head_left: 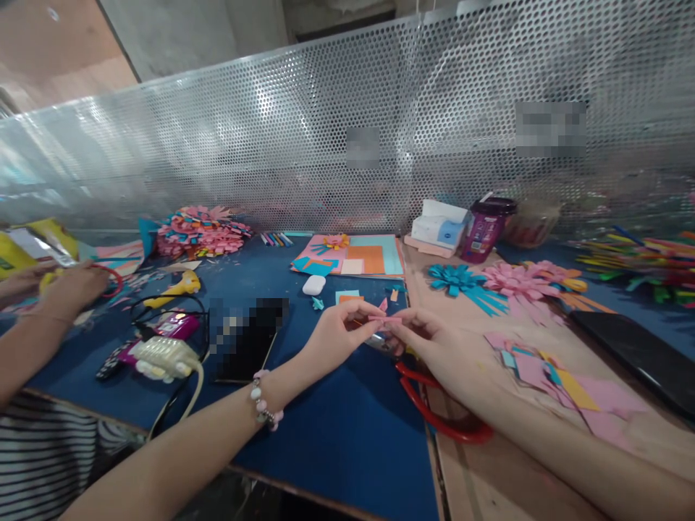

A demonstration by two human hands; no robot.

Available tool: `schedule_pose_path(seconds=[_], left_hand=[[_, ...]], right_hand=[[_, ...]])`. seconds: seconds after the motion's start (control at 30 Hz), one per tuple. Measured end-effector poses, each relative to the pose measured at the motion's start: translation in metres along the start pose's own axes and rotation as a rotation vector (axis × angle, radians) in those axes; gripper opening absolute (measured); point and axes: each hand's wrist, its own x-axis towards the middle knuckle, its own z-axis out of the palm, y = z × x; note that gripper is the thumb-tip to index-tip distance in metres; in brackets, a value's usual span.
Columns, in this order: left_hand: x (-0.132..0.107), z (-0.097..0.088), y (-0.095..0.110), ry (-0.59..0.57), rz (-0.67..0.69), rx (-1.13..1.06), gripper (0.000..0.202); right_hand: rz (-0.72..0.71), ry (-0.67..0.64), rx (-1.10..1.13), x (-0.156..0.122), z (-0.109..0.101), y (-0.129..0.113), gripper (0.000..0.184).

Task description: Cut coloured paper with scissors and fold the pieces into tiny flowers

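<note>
On our left wrist (287, 381) we see a bracelet (255, 394), a close string of round beads (261, 417) in pale pink and white (a few smaller ones look silvery grey). Our left forearm (179, 445) and right forearm (575, 441) are bare as far as they show, and our left hand (337, 331) and right hand (431, 344) are bare too, with slender fingers (357, 307).

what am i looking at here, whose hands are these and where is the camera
There is no machine here: one person works bare-handed, and a camera worn on their head took this single picture, looking forward and down. Their left hand and right hand meet in the middle, fingertips pinching a small pink strip. Red-handled scissors lie by the right hand. On the blue table are a white case and stacked colored sheets. The hand at far left belongs to somebody else.
</note>
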Motion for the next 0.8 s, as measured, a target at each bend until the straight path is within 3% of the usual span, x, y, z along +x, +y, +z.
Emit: schedule_pose_path(seconds=[0.33,0.57,0.8], left_hand=[[-0.001,0.0,0.0,0.071,0.069,0.236,0.018],[-0.002,0.0,-0.002,0.024,0.027,0.17,0.024],[-0.002,-0.001,-0.003,0.054,0.021,0.186,0.022]], right_hand=[[0.005,-0.056,0.063,0.005,0.0,0.006,0.028],[0.006,-0.074,0.072,0.006,-0.002,0.01,0.03],[0.069,-0.077,-0.045,0.002,-0.002,-0.007,0.031]])
